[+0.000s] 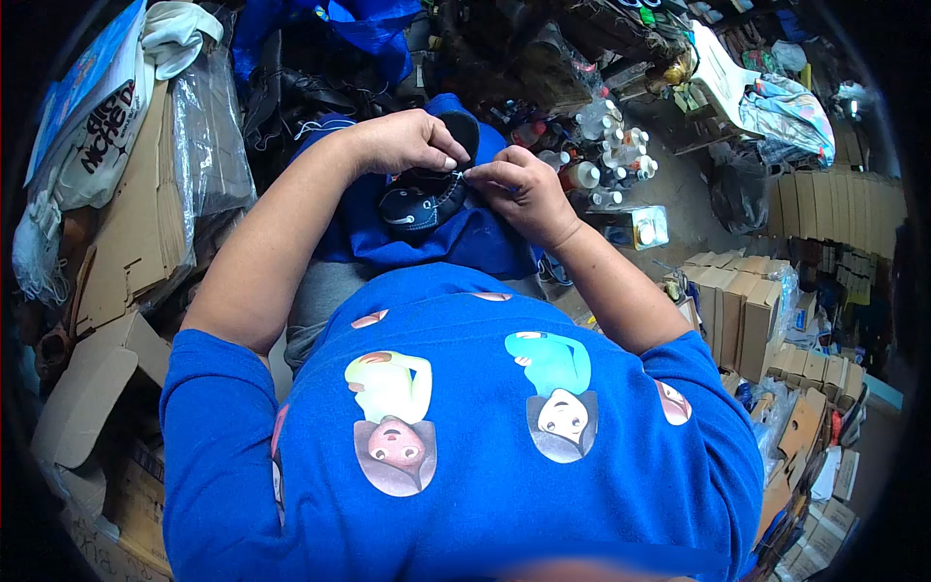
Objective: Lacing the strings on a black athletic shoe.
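Note:
A dark shoe (412, 209) with pale stitching rests on a blue cloth (465, 238) over my lap, its rounded toe facing me. Above the shoe's opening, my left hand (412, 144) has its thumb and fingers pinched together at the upper's edge. From the other side my right hand (526, 192) meets it, thumb and forefinger also pressed together. A small pale glint shows between the two sets of fingertips, too fine to name. The shoe's dark heel part (460, 134) rises behind the fingers and is partly covered by them.
Several plastic bottles (621, 155) with white caps stand on the right, beyond my right hand. Stacked cardboard boxes (747, 310) fill the right side. Leaning cardboard sheets (136, 223) and an open carton (87, 407) are at the left. A white chair (718, 73) stands at far right.

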`<state>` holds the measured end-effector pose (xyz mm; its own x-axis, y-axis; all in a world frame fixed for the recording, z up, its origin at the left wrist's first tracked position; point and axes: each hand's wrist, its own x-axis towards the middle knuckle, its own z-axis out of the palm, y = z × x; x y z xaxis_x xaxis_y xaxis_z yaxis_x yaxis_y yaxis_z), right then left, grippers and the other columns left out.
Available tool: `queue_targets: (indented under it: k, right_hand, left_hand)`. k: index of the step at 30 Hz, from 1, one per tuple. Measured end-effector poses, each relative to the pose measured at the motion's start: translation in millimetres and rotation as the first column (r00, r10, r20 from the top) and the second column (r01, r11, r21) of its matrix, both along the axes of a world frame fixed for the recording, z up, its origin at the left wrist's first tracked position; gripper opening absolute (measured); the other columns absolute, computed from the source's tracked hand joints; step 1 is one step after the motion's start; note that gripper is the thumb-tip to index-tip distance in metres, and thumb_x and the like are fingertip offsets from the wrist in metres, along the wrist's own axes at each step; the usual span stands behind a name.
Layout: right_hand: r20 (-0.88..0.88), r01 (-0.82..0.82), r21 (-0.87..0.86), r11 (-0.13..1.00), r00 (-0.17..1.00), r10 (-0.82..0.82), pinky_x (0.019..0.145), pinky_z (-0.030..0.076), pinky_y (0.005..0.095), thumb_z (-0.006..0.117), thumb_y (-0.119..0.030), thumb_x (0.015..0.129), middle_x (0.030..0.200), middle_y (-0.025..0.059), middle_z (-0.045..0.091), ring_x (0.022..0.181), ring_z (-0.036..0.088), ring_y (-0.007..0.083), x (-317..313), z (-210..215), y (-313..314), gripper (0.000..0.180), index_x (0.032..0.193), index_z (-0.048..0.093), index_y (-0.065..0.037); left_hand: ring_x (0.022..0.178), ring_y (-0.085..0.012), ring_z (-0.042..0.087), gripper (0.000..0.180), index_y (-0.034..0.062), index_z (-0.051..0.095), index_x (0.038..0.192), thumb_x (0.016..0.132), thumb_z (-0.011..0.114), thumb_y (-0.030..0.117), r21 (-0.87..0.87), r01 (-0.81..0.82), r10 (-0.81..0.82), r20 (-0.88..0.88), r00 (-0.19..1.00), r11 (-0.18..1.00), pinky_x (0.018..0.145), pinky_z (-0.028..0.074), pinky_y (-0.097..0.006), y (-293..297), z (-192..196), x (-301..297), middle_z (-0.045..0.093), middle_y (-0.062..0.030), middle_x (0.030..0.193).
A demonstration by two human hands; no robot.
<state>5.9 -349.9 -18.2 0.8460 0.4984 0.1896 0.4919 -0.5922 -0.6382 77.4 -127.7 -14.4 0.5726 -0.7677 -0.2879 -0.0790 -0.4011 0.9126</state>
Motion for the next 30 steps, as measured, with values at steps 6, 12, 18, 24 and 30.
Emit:
queue_targets:
  k: [6, 12, 18, 24, 30]
  right_hand:
    - [0.163, -0.047, -0.29, 0.956, 0.982, 0.097, 0.069, 0.045, 0.0386, 0.061, -0.011, 0.076, 0.08, 0.0088, 0.058, 0.077, 0.059, 0.0264, -5, 25, 10, 0.015, 0.089, 0.069, -0.014]
    - [0.066, -0.21, -0.617, 0.758, 0.947, 0.316, 0.074, 0.046, 0.0391, 0.058, -0.013, 0.078, 0.091, 0.0124, 0.061, 0.089, 0.061, 0.0278, 16, 53, 33, 0.012, 0.081, 0.069, -0.01]
    - [-0.314, -0.131, -0.103, 0.986, 0.945, 0.093, 0.07, 0.05, 0.0327, 0.064, -0.015, 0.082, 0.084, 0.0058, 0.064, 0.08, 0.062, 0.0209, 34, 4, 7, 0.015, 0.089, 0.067, -0.003]
    - [-0.615, 0.065, 0.206, 0.976, 0.784, 0.078, 0.086, 0.043, 0.0311, 0.071, -0.021, 0.081, 0.09, 0.0041, 0.059, 0.088, 0.055, 0.0149, 25, 10, -12, 0.02, 0.091, 0.067, -0.003]
    - [-0.031, 0.266, 0.154, 0.952, 0.964, -0.264, 0.077, 0.047, 0.0327, 0.068, -0.017, 0.078, 0.088, 0.0114, 0.059, 0.085, 0.06, 0.0236, 37, -30, -24, 0.017, 0.079, 0.065, 0.0]
  left_hand:
    - [0.082, -0.0136, 0.063, 0.032, 0.0115, 0.067, 0.114, 0.082, 0.063, 0.013, 0.096, 0.067, -0.072, 0.05, 0.996, 0.993, 0.076, 0.05, -0.03, -2, -6, 5, 0.07, -0.0062, 0.093]
    - [0.1, -0.0237, 0.058, 0.035, 0.0041, 0.064, 0.108, 0.074, 0.071, 0.007, 0.135, 0.003, -0.02, 0.128, 0.992, 0.991, 0.091, 0.046, -0.034, -5, 12, 0, 0.059, -0.0096, 0.105]
    - [0.098, -0.0314, 0.057, 0.034, 0.0047, 0.06, 0.091, 0.066, 0.079, 0.016, -0.081, -0.544, 0.457, 0.653, 0.605, 0.835, 0.086, 0.047, -0.035, -9, 2, -28, 0.055, -0.0127, 0.103]
    - [0.085, -0.0295, 0.061, 0.022, 0.0039, 0.061, 0.083, 0.074, 0.074, 0.019, -0.053, -0.357, 0.332, 0.517, 0.789, 0.932, 0.076, 0.049, -0.037, 11, -8, -63, 0.058, -0.011, 0.093]
    - [0.071, -0.0228, 0.06, 0.021, 0.0013, 0.061, 0.087, 0.083, 0.066, 0.021, 0.147, -0.316, 0.232, 0.414, 0.88, 0.937, 0.066, 0.047, -0.034, 48, 11, -46, 0.063, -0.0129, 0.078]
